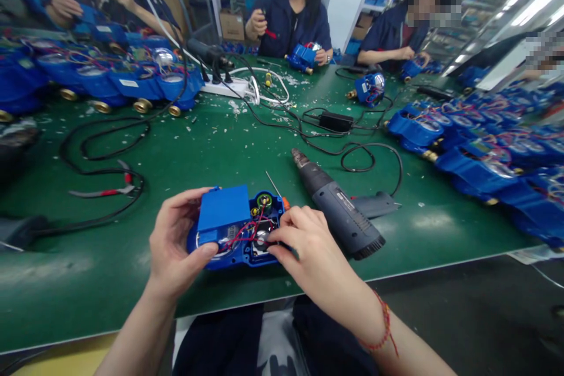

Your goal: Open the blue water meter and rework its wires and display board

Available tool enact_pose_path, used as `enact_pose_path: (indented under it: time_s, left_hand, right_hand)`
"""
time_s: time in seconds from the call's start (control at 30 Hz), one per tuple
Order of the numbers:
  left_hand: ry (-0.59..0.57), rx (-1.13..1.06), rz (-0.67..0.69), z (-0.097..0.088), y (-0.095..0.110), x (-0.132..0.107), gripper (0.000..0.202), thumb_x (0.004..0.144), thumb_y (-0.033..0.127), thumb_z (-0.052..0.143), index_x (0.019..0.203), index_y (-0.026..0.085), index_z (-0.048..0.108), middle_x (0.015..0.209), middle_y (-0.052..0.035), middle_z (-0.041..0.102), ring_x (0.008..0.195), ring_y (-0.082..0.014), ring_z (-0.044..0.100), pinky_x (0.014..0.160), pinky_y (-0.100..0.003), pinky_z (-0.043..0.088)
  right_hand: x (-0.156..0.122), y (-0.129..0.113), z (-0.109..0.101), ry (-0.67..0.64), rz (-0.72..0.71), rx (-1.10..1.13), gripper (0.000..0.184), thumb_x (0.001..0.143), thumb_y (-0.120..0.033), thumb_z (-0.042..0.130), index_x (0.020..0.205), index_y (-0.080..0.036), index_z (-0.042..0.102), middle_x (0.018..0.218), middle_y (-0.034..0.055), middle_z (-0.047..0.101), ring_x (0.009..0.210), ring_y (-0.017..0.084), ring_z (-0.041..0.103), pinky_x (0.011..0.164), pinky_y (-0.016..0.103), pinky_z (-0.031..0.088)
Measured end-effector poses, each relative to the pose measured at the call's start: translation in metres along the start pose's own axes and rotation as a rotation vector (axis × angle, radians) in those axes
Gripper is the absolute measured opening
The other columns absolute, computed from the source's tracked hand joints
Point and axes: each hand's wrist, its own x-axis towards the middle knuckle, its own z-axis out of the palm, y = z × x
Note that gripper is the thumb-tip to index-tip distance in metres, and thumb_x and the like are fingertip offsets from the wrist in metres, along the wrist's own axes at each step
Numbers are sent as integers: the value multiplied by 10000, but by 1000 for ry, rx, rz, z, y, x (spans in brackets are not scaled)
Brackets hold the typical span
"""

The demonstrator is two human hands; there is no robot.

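A blue water meter (240, 258) lies on the green bench in front of me, its blue lid (224, 211) raised. Red and black wires (247, 229) run across it into an open compartment, where a green-ended round part (264, 202) and a black-and-white part (262, 238) sit. My left hand (176, 241) is wrapped round the left end of the meter, thumb on the near side. Over the compartment's right part, my right hand (304, 235) has its fingers bent together at the black-and-white part; whatever they pinch is hidden.
A heat gun (339, 205) lies right of the meter, beside a screwdriver's orange handle (286, 204). Red-handled pliers (110, 191) lie left. Blue meters (476, 158) stand in rows at both sides. Cables, a power strip (227, 87) and scraps cover the far bench; co-workers sit beyond.
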Motion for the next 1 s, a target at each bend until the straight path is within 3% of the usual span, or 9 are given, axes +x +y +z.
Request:
enact_pose_path:
  time_s: [0.23,0.63,0.73,1.0]
  left_hand:
    - [-157,152,-135,1,21,13,525,758,397,750,1227,275,548,1158,-47,647,1039,-245,646,923,-380,537]
    - [-530,300,-165,24,50,54,543,762,514,721,1181,206,562,1166,-55,640,1058,-257,626,897,-404,528]
    - [-555,283,-206,26,48,58,533,759,530,716,1163,214,572,1151,-45,638,1034,-257,634,860,-403,542]
    - [-488,145,-277,25,39,59,507,748,508,739,1127,214,577,1096,-30,628,992,-230,646,820,-352,551]
  right_hand:
    - [8,1,2,-31,38,73,69,851,-126,678,799,-171,674,891,33,555,889,193,517,800,375,396]
    - [1,10,8,146,106,234,113,842,-101,625,757,-176,625,968,48,559,929,148,571,825,265,471]
    - [3,11,10,173,118,240,124,838,-105,616,740,-182,614,948,42,561,888,143,580,781,260,484]
    - [6,14,12,224,129,262,121,830,-122,611,732,-192,617,903,31,560,870,141,582,769,260,492]
